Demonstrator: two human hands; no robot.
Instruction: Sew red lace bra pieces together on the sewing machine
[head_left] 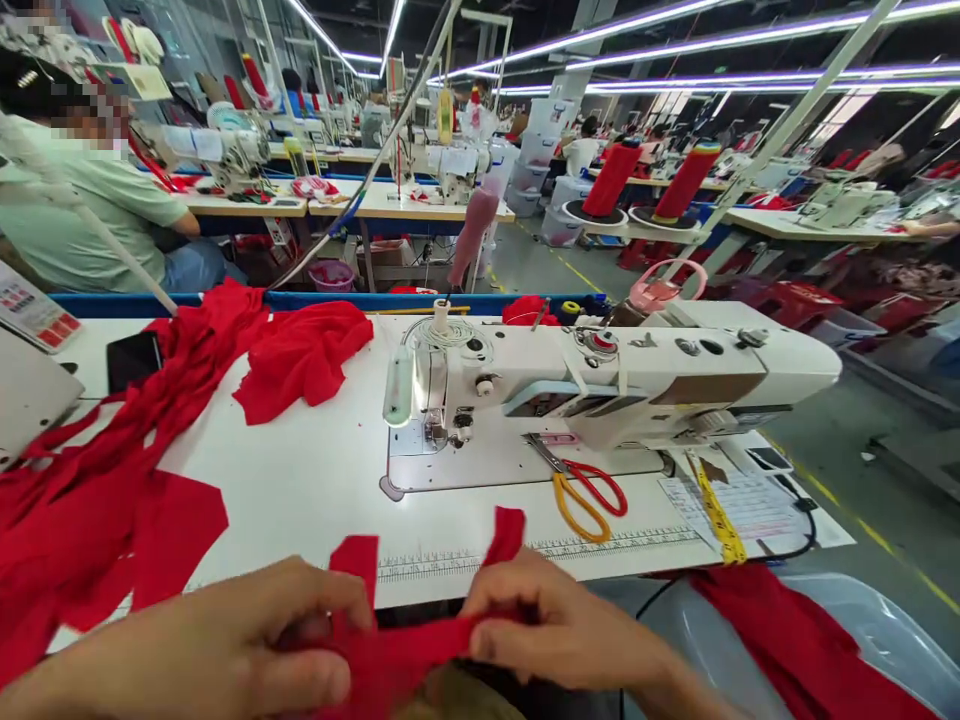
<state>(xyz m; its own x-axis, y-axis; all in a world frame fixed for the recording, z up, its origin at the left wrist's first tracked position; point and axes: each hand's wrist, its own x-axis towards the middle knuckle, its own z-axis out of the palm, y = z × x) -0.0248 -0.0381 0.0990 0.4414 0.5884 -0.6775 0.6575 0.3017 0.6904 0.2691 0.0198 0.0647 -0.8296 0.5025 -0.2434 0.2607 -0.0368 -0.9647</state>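
A piece of red fabric [420, 645] stretches between my two hands, close to the table's front edge. My left hand [277, 640] grips its left part, with a flap standing up past the fingers. On its other end, my right hand [540, 620] pinches the cloth between thumb and fingers, and a narrow end sticks up above the knuckles. Beyond my hands stands a white sewing machine [645, 360], its needle area lit. Scissors [581, 490] with one orange and one red handle lie in front of it, blades partly on the machine's bed plate.
Heaped red fabric [97, 500] covers the table's left side, near a phone [133, 360]. A ruler strip [442, 562] runs along the front edge. At right are a yellow tape measure [716, 510], papers, and a plastic tub [847, 620] holding red cloth. A co-worker [90, 200] sits at upper left.
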